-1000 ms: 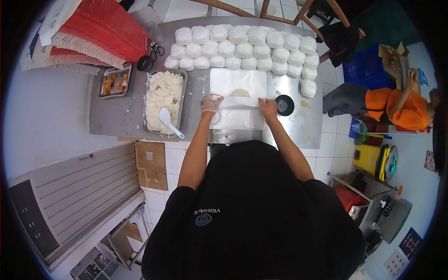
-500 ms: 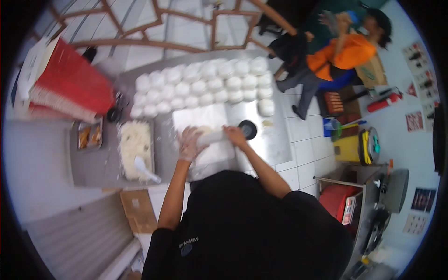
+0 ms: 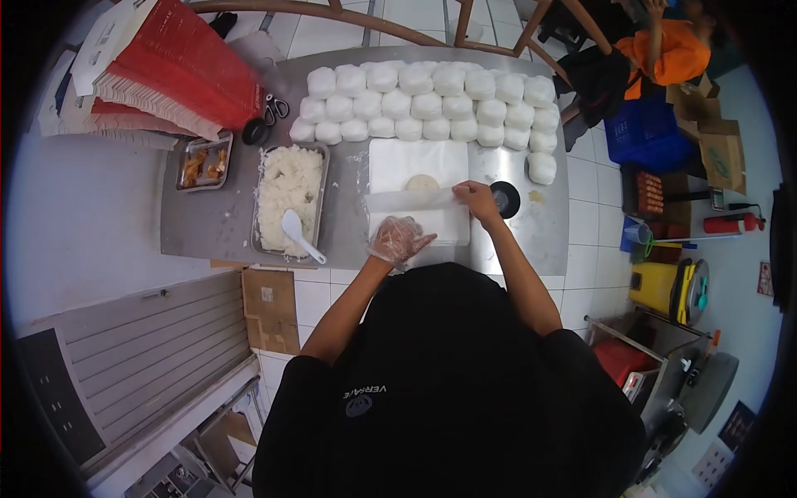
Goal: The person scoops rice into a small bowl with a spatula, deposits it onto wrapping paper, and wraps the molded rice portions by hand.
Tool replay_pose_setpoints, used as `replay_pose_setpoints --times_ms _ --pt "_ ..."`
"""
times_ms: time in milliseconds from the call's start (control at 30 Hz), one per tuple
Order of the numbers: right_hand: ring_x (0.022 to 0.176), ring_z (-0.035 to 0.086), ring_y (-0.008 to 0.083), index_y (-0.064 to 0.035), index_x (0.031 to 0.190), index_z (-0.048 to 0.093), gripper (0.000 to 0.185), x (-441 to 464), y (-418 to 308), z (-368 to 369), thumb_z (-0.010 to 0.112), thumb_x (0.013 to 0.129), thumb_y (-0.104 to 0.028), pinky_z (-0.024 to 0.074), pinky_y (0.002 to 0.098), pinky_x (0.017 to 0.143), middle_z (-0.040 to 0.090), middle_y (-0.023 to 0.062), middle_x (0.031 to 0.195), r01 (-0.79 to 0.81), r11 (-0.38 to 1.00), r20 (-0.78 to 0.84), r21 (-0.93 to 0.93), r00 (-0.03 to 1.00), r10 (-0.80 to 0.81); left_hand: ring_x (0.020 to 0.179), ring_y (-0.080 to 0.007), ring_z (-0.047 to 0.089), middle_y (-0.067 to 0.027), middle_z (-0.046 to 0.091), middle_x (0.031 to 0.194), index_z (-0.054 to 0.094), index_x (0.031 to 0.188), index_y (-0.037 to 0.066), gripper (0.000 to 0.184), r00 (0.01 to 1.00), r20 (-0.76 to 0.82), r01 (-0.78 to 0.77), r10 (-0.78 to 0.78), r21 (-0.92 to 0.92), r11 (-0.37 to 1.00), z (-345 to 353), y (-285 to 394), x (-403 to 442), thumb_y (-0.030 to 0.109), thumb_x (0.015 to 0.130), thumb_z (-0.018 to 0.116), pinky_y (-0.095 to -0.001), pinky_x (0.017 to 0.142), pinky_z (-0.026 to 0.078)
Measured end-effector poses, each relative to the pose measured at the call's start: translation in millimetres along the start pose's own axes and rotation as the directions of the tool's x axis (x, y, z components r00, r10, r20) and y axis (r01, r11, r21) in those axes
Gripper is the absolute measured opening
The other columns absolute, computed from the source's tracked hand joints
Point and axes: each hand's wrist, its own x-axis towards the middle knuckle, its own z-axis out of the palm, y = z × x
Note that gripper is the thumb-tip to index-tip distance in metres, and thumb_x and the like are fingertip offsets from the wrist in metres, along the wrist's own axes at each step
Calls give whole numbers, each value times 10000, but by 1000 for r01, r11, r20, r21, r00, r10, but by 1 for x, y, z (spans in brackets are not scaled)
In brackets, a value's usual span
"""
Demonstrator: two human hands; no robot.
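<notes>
A stack of white wrapping paper (image 3: 390, 162) lies on the steel table in front of me, with a round pale rice mound (image 3: 422, 183) on it. My right hand (image 3: 477, 202) is bare and pinches the right end of the top paper sheet (image 3: 403, 201), whose near edge is lifted and folded toward the mound. My left hand (image 3: 400, 239), in a clear plastic glove, is over the near left part of the paper, thumb apart and holding nothing visible. Beside my right hand sits a black round bowl-like piece (image 3: 504, 199).
Several rows of white wrapped parcels (image 3: 427, 104) line the table's far side. To the left are a rice tray (image 3: 325, 178) with a white rice paddle (image 3: 300, 235), a small food tray (image 3: 204, 163), scissors (image 3: 276, 108) and stacked red-and-white paper (image 3: 178, 66). A person in orange (image 3: 664, 54) is at the far right.
My left hand has drawn back toward me, off the sheet's left side. The right hand keeps hold of the sheet's right end. The camera view has shifted, and the rice mound shows more clearly.
</notes>
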Motion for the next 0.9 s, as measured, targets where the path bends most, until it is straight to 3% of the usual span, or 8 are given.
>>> replay_pose_setpoints --times_ms 33,233,433,533,633,733,867,900 --pt "717 588 85 -49 994 718 222 0 -4 -1 663 904 -245 468 248 650 681 16 815 8 1000 -25 13 1000 -8 993 -342 593 -124 662 1022 705 959 113 303 932 -354 -132 71 -149 980 18 -6 2 392 862 635 -459 859 463" --pt "737 577 78 -40 999 714 225 -19 -22 8 666 903 -238 470 249 621 635 3 753 -90 989 -97 119 990 102 1048 -315 593 -114 660 1059 601 1215 89 516 585 -806 59 91 155 986 3 -23 38 452 851 635 -478 878 450" --pt "783 576 67 -80 1070 669 208 -23 -11 0 641 936 -237 514 252 685 635 -17 867 -41 986 43 161 998 35 998 -284 622 -98 661 1114 621 1194 110 544 967 -208 109 -148 -190 976 -17 -65 47 490 808 667 -392 894 475" --pt "779 585 84 -55 1047 669 204 -20 -12 -9 646 925 -217 528 263 664 617 -11 846 3 988 67 154 998 -13 967 -270 640 -104 689 1056 699 1055 112 472 986 -134 -97 103 47 994 3 -86 60 500 787 686 -372 877 492" --pt "797 578 80 -63 1012 644 176 -14 -15 0 642 936 -222 541 271 679 612 -18 847 -102 955 -18 279 994 111 984 -260 641 -109 702 1027 737 958 119 382 910 -406 -85 -81 -373 924 10 -85 61 463 797 694 -389 848 494" --pt "781 569 89 -50 964 634 180 -13 -11 9 651 926 -225 560 291 651 574 -20 811 -193 941 -95 279 969 227 998 -266 639 -113 699 1043 737 975 110 360 904 -187 162 -384 -682 713 3 -78 60 429 818 683 -376 833 488" --pt "729 552 93 -42 928 629 191 -14 -6 16 664 913 -230 570 307 629 541 -22 779 -270 891 -112 364 937 330 1029 -244 625 -86 684 1099 719 1066 131 328 840 -141 383 -523 -529 757 1 -58 53 354 831 670 -394 881 457" --pt "751 576 117 -15 918 634 202 -12 0 18 664 905 -215 580 313 610 565 5 825 -256 898 -153 358 933 327 1072 -241 606 -77 665 1139 693 1111 136 326 773 -486 250 -409 -359 899 -2 -40 41 298 830 654 -408 938 423"
